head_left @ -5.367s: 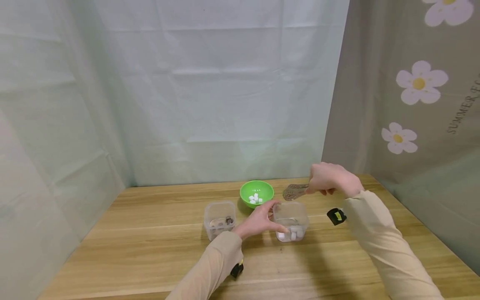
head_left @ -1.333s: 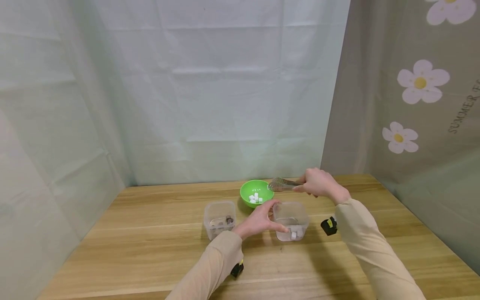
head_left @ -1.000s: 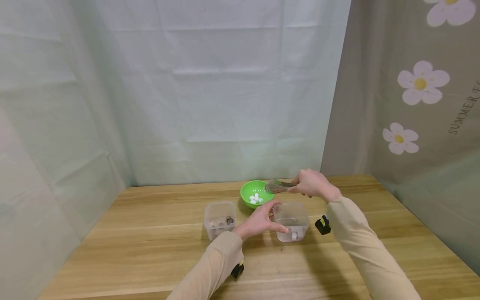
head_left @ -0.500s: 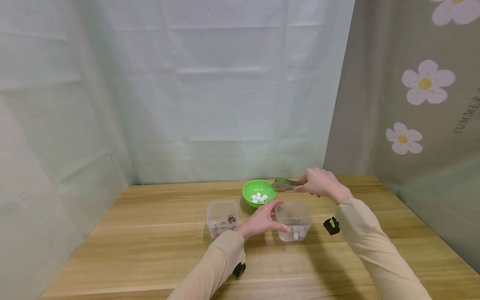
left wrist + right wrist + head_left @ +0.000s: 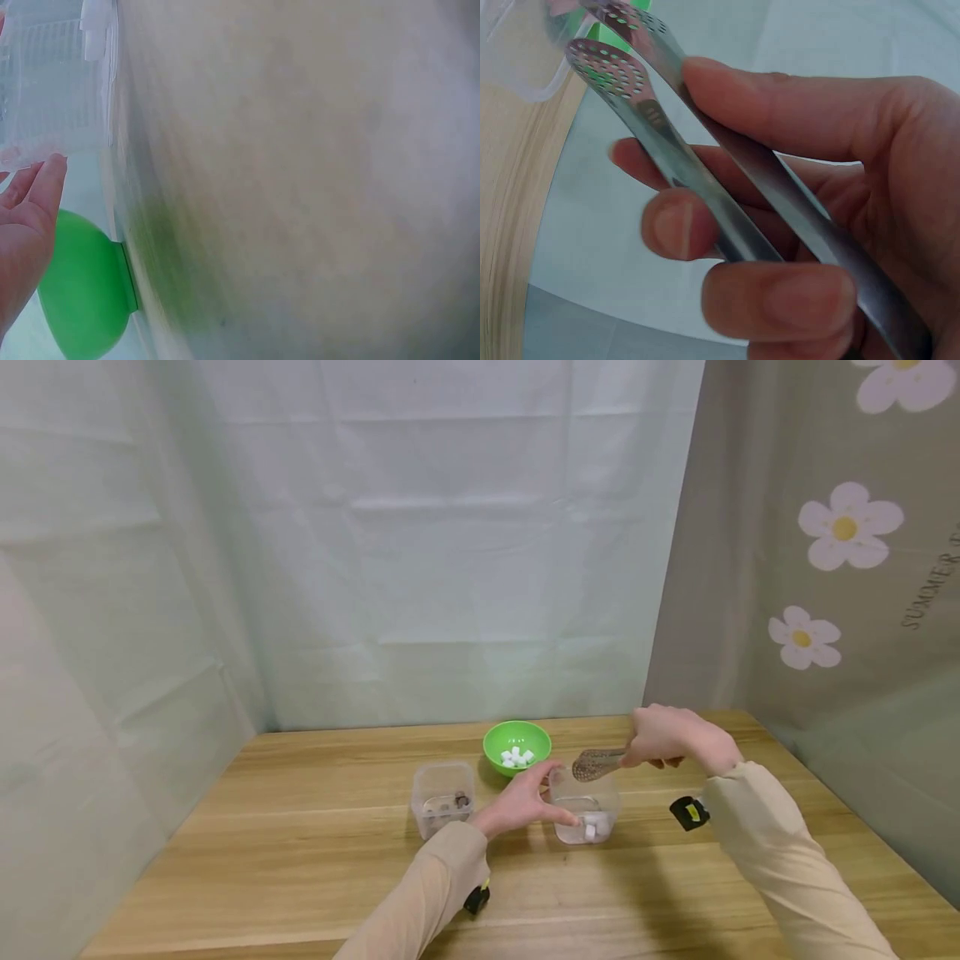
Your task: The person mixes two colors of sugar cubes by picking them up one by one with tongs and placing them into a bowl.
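Note:
In the head view my left hand (image 5: 521,803) grips the left side of a clear plastic container (image 5: 606,797), thumb at the near side and fingers at the far side. White cubes (image 5: 591,831) lie in the bottom of that container. My right hand (image 5: 666,737) holds perforated metal tongs (image 5: 596,765), their heads over the container's far rim. In the right wrist view, a gap shows between the two arms of the tongs (image 5: 761,169), with nothing seen between the heads. Behind the left hand stands a green bowl (image 5: 495,762) with several white cubes in it.
A second clear container (image 5: 420,806) stands left of my left hand, with small dark pieces (image 5: 461,799) inside. All of these stand on a wooden table (image 5: 300,835). Pale cloth (image 5: 450,568) hangs behind it, and a flowered curtain (image 5: 855,610) hangs at the right.
The tongs have moved right and nearer, from the bowl's right rim to above the held container. Another white cube came to lie in the bowl. My left hand kept its place.

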The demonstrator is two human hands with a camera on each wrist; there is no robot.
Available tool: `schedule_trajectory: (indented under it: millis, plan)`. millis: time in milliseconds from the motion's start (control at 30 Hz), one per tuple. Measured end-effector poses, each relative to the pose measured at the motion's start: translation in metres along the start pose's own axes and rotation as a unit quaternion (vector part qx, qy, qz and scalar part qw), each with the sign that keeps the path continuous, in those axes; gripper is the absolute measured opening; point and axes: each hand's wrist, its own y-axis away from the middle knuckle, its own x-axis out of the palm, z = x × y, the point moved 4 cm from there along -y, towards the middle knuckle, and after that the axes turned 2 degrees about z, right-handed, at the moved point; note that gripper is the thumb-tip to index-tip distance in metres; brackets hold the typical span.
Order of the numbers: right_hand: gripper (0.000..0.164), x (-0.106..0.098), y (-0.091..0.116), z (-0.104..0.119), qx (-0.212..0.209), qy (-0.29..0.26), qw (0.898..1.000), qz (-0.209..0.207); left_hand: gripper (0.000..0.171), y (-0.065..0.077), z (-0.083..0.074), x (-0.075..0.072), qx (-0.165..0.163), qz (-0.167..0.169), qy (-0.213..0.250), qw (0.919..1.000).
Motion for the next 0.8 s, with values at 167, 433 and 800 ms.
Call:
schedule_trajectory:
  millis: [167,433,800]
  plan:
    - [0.029,0.004,-0.001,0.009,-0.009,0.026,1.0,0.011,0.083,-0.001,0.003,0.001,-0.005,0.0,-0.011,0.9999]
    - [0.023,0.006,-0.005,0.019,-0.01,0.069,0.998,0.008,0.081,0.003,-0.006,-0.004,0.001,0.004,0.008,1.0]
    - [0.012,0.015,-0.009,0.027,-0.004,0.105,0.994,0.004,0.082,0.002,-0.003,-0.002,0.011,0.01,0.02,0.9997]
